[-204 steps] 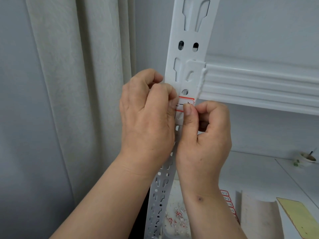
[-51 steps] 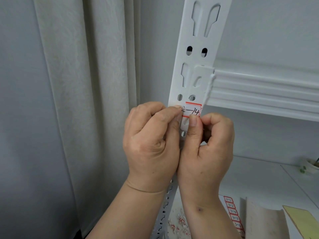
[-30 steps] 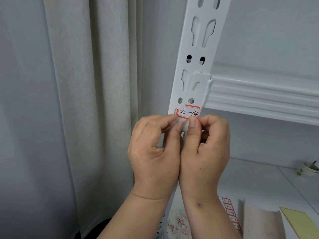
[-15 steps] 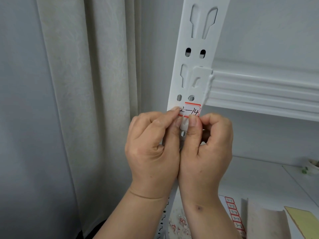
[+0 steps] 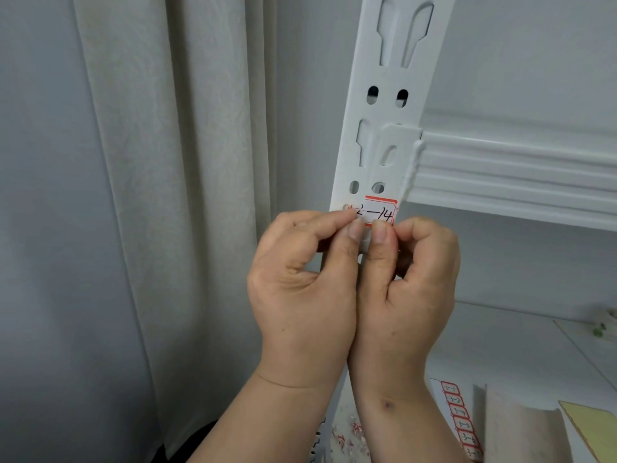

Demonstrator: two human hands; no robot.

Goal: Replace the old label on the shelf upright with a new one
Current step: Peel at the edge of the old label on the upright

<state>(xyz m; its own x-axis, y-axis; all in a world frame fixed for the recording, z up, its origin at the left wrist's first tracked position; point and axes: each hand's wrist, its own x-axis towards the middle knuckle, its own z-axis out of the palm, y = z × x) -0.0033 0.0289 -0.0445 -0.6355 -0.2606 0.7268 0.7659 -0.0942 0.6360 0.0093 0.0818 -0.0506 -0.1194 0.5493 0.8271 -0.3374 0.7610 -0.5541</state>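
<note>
A white label [image 5: 380, 213] with a red border, handwritten "2-14", is stuck on the white slotted shelf upright [image 5: 397, 128] just below the beam joint. My left hand [image 5: 300, 289] pinches the label's left end between index fingertip and thumb and hides that end. My right hand [image 5: 410, 295] has its thumb tip at the label's lower edge, with its fingers curled beside the upright's right edge. A sheet of new red-bordered labels [image 5: 460, 419] lies on the lower shelf board [image 5: 500, 345].
A white shelf beam [image 5: 517, 175] runs right from the upright. A pale curtain [image 5: 167, 195] hangs to the left. Torn label scraps [image 5: 350, 436], a beige paper [image 5: 521, 429] and a yellow sheet [image 5: 591, 426] lie on the lower board.
Over the last seconds both hands dropped from covering the label to its lower and left edges, so "2-14" shows. Since half a second ago they have hardly moved.
</note>
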